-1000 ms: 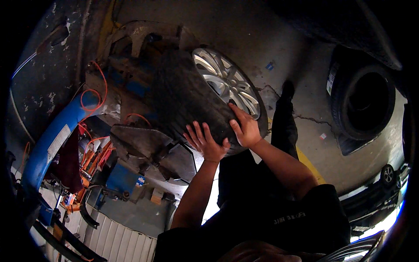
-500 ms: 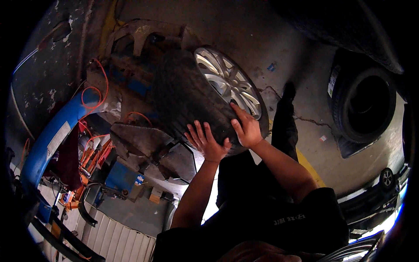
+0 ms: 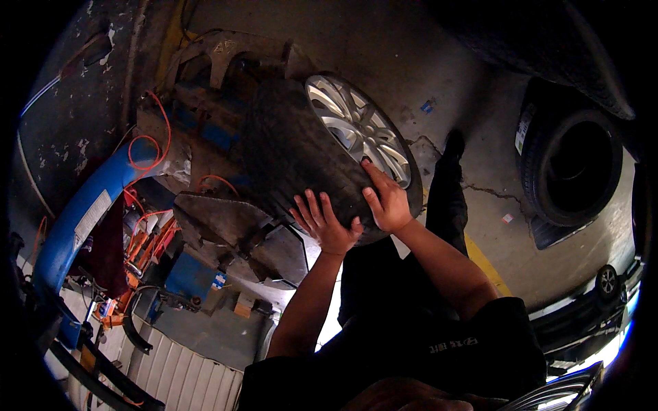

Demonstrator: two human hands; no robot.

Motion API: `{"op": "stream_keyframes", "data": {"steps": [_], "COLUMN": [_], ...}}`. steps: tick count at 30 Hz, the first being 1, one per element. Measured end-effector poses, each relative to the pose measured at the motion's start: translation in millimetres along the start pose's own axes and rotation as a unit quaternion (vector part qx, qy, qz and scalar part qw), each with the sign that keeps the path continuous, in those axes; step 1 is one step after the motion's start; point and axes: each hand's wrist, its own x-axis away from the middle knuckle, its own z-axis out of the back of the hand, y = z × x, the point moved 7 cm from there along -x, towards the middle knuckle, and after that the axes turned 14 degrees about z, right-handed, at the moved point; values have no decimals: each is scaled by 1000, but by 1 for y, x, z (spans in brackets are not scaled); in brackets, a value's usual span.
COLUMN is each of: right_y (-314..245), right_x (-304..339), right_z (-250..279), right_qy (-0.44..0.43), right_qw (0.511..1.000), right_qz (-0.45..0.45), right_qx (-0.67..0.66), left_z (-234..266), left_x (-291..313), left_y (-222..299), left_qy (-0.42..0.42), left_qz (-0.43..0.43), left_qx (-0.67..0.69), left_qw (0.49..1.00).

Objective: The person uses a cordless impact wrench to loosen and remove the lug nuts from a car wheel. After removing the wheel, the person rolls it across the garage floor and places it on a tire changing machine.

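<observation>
Wheel [image 3: 322,151] stands upright on its tread beside the blue machine [image 3: 199,130], silver rim facing right. Both hands lie open and flat on the tread: left hand [image 3: 322,222] lower, right hand [image 3: 385,200] nearer the rim

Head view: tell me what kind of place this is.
Most likely a tyre or car repair workshop: both hands press on a mounted wheel at a blue tyre machine, and a spare tyre stands on the concrete floor.
</observation>
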Motion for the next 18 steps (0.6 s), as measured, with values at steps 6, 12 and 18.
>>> {"op": "stream_keyframes", "data": {"steps": [6, 12, 18], "right_y": [1, -1, -3], "right_x": [-1, -3, -4], "right_z": [-1, 1, 3], "right_qy": [-5, 1, -1], "right_qw": [1000, 1000, 1000], "right_qz": [-1, 14, 11], "right_qx": [12, 25, 15], "left_z": [1, 1, 0], "left_x": [-2, -2, -1], "left_y": [1, 2, 1], "left_qy": [-2, -1, -3], "left_qz": [0, 3, 5], "left_qx": [-5, -5, 5], "left_qw": [1000, 1000, 1000]}}
